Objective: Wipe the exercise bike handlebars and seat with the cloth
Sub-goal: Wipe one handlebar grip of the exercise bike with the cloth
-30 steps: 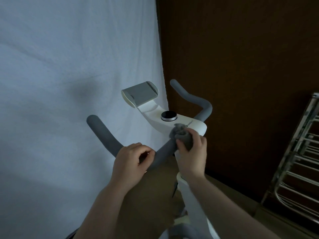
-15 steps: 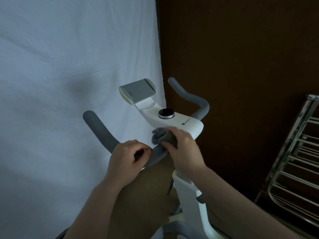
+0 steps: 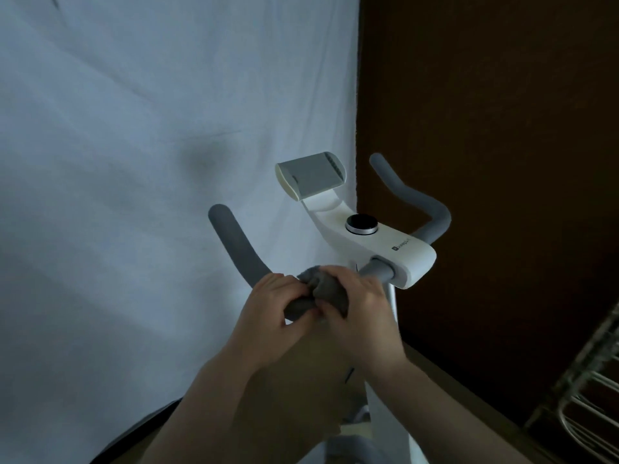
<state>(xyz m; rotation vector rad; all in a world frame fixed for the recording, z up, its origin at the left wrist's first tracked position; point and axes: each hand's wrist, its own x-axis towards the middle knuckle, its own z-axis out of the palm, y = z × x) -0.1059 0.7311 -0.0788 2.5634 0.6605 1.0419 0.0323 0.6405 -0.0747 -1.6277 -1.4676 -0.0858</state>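
Lower centre of frame: right hand curled round cloth on left handlebar; left hand gripping bar beside. Risk: bunched cloth slipping off, knuckles colliding.

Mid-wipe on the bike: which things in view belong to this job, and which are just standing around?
Job:
- cloth, gripped by right hand
- left handlebar, held by left hand
- right handlebar

Bystanders:
- tablet holder
- knob
- white sheet
- wire rack
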